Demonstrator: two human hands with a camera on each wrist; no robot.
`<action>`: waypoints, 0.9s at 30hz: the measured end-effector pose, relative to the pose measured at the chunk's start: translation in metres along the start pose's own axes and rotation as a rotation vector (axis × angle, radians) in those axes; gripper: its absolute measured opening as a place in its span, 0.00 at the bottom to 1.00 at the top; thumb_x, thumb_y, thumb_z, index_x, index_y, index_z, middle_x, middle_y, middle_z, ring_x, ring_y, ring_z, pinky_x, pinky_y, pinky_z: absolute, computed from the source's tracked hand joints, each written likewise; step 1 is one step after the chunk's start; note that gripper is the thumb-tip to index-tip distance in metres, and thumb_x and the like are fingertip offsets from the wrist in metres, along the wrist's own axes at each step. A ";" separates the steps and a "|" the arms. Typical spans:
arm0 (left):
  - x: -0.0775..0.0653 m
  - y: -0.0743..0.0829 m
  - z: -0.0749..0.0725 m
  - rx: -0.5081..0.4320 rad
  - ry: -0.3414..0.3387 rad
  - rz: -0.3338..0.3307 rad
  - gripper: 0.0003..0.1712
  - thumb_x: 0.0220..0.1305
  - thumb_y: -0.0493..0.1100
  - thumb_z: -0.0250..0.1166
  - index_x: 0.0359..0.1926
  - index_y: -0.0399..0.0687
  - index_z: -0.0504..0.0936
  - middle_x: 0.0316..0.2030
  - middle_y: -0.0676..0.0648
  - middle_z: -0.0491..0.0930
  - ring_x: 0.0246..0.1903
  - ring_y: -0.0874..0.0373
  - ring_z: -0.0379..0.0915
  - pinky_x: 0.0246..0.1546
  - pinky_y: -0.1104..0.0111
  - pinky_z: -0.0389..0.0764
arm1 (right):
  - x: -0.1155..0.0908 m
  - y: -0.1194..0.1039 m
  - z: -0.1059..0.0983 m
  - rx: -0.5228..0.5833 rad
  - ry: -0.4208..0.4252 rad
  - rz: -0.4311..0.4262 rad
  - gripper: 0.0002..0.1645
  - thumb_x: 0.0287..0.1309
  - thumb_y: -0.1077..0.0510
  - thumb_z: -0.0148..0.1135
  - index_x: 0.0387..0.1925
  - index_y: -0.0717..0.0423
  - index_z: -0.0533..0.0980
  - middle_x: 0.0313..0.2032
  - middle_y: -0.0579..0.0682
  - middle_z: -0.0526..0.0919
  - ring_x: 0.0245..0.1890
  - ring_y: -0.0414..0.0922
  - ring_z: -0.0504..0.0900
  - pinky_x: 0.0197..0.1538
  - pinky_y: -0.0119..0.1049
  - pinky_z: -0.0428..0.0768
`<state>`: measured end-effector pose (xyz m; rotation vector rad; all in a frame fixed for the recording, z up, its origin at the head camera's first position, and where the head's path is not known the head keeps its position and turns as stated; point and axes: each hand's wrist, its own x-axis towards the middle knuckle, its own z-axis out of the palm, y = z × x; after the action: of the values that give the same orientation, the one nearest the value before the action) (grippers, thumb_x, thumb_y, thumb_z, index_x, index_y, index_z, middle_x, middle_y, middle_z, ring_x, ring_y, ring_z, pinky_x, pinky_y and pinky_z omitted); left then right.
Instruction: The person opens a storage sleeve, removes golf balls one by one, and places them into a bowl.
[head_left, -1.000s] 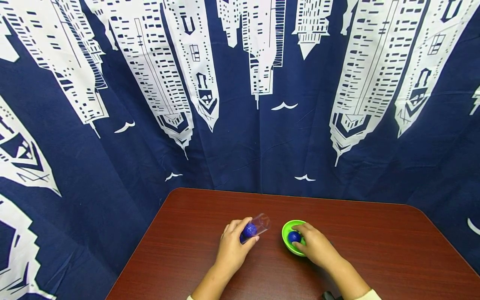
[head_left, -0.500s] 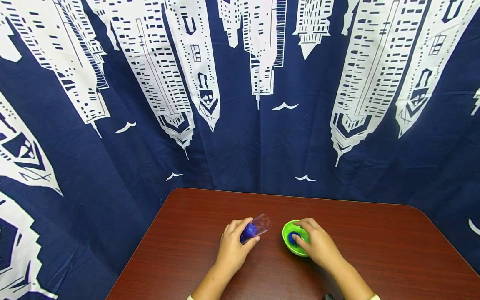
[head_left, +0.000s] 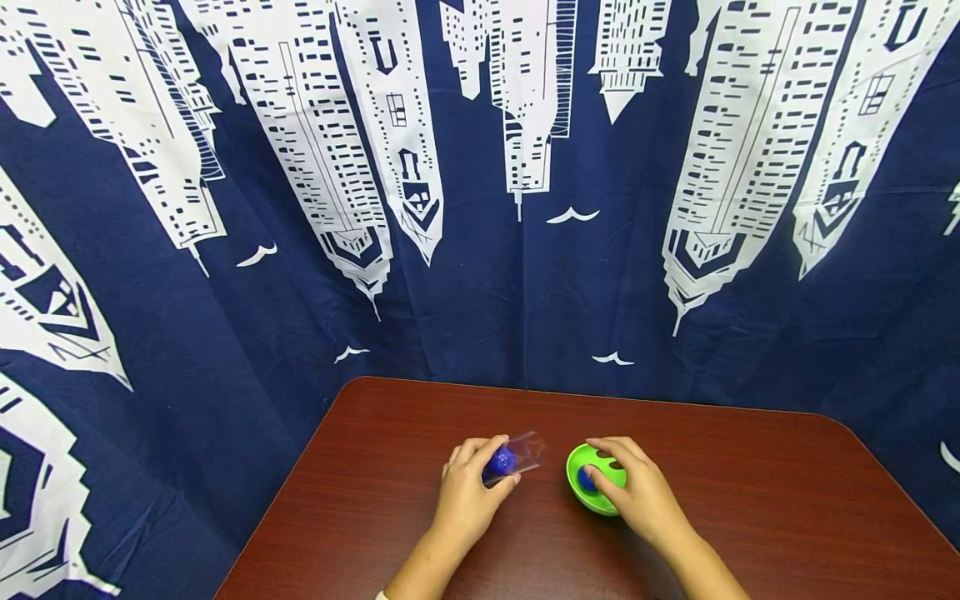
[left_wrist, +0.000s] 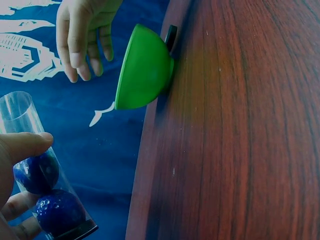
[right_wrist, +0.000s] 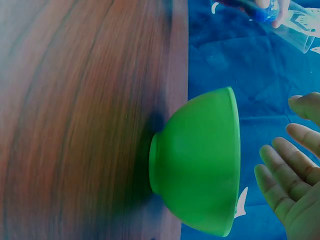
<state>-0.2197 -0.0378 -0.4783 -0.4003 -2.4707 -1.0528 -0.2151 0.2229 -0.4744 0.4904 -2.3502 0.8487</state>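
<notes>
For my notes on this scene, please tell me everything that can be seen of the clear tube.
The clear tube looks like smooth plastic, open at one end, with a black base at the other. Two shiny blue balls lie inside, stacked from the base. The left hand grips it, tilted, above the table, its open end toward the green bowl.

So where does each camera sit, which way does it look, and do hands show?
Head: on the person's head, looking forward and down at the wooden table and skyline-print cloth; left hand and right hand show.
Left wrist: worn there, picture sideways; the left hand grips a clear tube of dimpled blue balls, right hand beyond.
Right wrist: worn there, also sideways, facing the green bowl; right hand near, part of the left hand at the top.
Both wrist views share the clear tube, green bowl and hands.
</notes>
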 end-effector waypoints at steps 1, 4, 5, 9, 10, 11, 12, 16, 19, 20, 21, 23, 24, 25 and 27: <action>0.000 0.001 0.000 0.003 0.001 0.003 0.33 0.53 0.50 0.79 0.62 0.62 0.81 0.51 0.56 0.81 0.54 0.57 0.74 0.51 0.58 0.72 | 0.000 -0.001 0.000 0.015 0.000 0.002 0.24 0.51 0.64 0.76 0.51 0.53 0.82 0.46 0.45 0.84 0.43 0.46 0.84 0.44 0.40 0.85; 0.000 0.002 -0.001 0.017 0.007 0.021 0.34 0.52 0.48 0.79 0.62 0.62 0.81 0.51 0.56 0.80 0.54 0.57 0.74 0.52 0.57 0.72 | -0.002 -0.004 -0.001 0.043 -0.004 0.017 0.24 0.53 0.64 0.75 0.53 0.51 0.82 0.46 0.44 0.84 0.43 0.45 0.85 0.46 0.36 0.85; 0.000 0.003 -0.002 0.022 0.008 0.028 0.34 0.52 0.48 0.79 0.62 0.62 0.81 0.51 0.56 0.80 0.54 0.56 0.73 0.52 0.57 0.72 | -0.002 -0.005 -0.001 0.052 -0.007 0.022 0.24 0.53 0.64 0.75 0.53 0.51 0.82 0.47 0.45 0.84 0.43 0.45 0.85 0.46 0.35 0.84; 0.000 0.005 -0.004 0.054 0.012 0.064 0.34 0.51 0.48 0.80 0.61 0.61 0.82 0.51 0.56 0.80 0.55 0.56 0.73 0.54 0.55 0.72 | -0.003 -0.009 -0.001 0.104 -0.021 0.048 0.24 0.55 0.64 0.74 0.54 0.48 0.81 0.47 0.47 0.84 0.43 0.42 0.86 0.46 0.33 0.84; 0.001 0.005 -0.004 0.067 0.017 0.077 0.34 0.51 0.48 0.80 0.61 0.61 0.82 0.51 0.56 0.80 0.55 0.56 0.73 0.54 0.56 0.72 | -0.003 -0.010 -0.001 0.124 -0.030 0.059 0.24 0.56 0.64 0.74 0.55 0.48 0.81 0.47 0.47 0.84 0.43 0.41 0.86 0.46 0.35 0.85; 0.001 0.005 -0.004 0.079 0.026 0.091 0.34 0.50 0.48 0.81 0.60 0.61 0.82 0.51 0.56 0.80 0.55 0.57 0.73 0.53 0.56 0.72 | -0.004 -0.012 -0.002 0.143 -0.031 0.065 0.24 0.57 0.63 0.73 0.55 0.47 0.81 0.48 0.47 0.84 0.42 0.40 0.86 0.45 0.34 0.85; 0.002 0.005 -0.004 0.095 0.035 0.107 0.33 0.50 0.48 0.81 0.60 0.61 0.83 0.51 0.56 0.81 0.55 0.57 0.74 0.53 0.56 0.72 | -0.004 -0.013 -0.002 0.161 -0.032 0.070 0.23 0.58 0.63 0.73 0.55 0.46 0.81 0.48 0.47 0.84 0.42 0.39 0.86 0.45 0.35 0.86; 0.005 0.005 -0.005 0.150 0.072 0.172 0.34 0.47 0.48 0.82 0.58 0.61 0.84 0.50 0.56 0.81 0.54 0.57 0.74 0.54 0.55 0.72 | -0.004 -0.018 -0.002 0.224 -0.037 0.068 0.22 0.60 0.62 0.71 0.55 0.46 0.80 0.49 0.47 0.84 0.42 0.40 0.86 0.45 0.35 0.86; 0.006 0.005 -0.006 0.183 0.089 0.213 0.34 0.45 0.48 0.83 0.57 0.61 0.84 0.50 0.56 0.81 0.54 0.57 0.74 0.57 0.53 0.72 | -0.005 -0.019 -0.001 0.256 -0.048 0.062 0.21 0.61 0.62 0.70 0.56 0.47 0.80 0.50 0.49 0.84 0.43 0.42 0.86 0.46 0.33 0.85; 0.007 0.005 -0.007 0.193 0.096 0.224 0.34 0.45 0.48 0.83 0.57 0.61 0.84 0.50 0.56 0.81 0.54 0.57 0.74 0.58 0.52 0.72 | -0.005 -0.020 0.000 0.270 -0.054 0.067 0.21 0.61 0.62 0.70 0.56 0.48 0.80 0.50 0.50 0.83 0.43 0.42 0.86 0.46 0.32 0.85; 0.008 0.005 -0.007 0.204 0.100 0.235 0.34 0.45 0.48 0.84 0.56 0.61 0.85 0.49 0.56 0.81 0.54 0.57 0.74 0.58 0.52 0.72 | -0.005 -0.020 0.000 0.280 -0.060 0.073 0.21 0.62 0.62 0.69 0.56 0.48 0.79 0.50 0.50 0.83 0.44 0.41 0.86 0.47 0.31 0.85; 0.009 0.005 -0.008 0.215 0.102 0.256 0.33 0.44 0.48 0.84 0.56 0.61 0.85 0.49 0.56 0.81 0.54 0.57 0.74 0.58 0.52 0.71 | -0.005 -0.020 0.000 0.303 -0.070 0.087 0.21 0.62 0.62 0.69 0.56 0.48 0.79 0.51 0.51 0.83 0.44 0.39 0.86 0.47 0.28 0.84; 0.009 0.006 -0.008 0.220 0.101 0.266 0.33 0.44 0.48 0.84 0.55 0.60 0.85 0.49 0.55 0.81 0.55 0.56 0.74 0.59 0.52 0.71 | -0.005 -0.020 0.000 0.318 -0.075 0.095 0.21 0.63 0.62 0.69 0.57 0.48 0.79 0.51 0.52 0.83 0.44 0.37 0.86 0.47 0.27 0.84; 0.010 0.006 -0.009 0.222 0.099 0.276 0.33 0.45 0.47 0.84 0.55 0.60 0.85 0.49 0.55 0.81 0.55 0.56 0.74 0.59 0.51 0.71 | -0.005 -0.021 0.001 0.330 -0.079 0.102 0.21 0.62 0.61 0.69 0.57 0.49 0.79 0.52 0.53 0.83 0.44 0.36 0.86 0.47 0.26 0.84; 0.010 0.006 -0.010 0.229 0.093 0.293 0.33 0.45 0.47 0.84 0.55 0.59 0.85 0.50 0.55 0.81 0.55 0.55 0.73 0.59 0.51 0.70 | -0.005 -0.021 0.000 0.353 -0.093 0.118 0.21 0.62 0.60 0.69 0.57 0.48 0.79 0.53 0.53 0.82 0.45 0.34 0.86 0.48 0.25 0.83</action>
<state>-0.2230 -0.0397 -0.4636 -0.6024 -2.3266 -0.6486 -0.2004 0.2076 -0.4682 0.5472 -2.3383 1.3342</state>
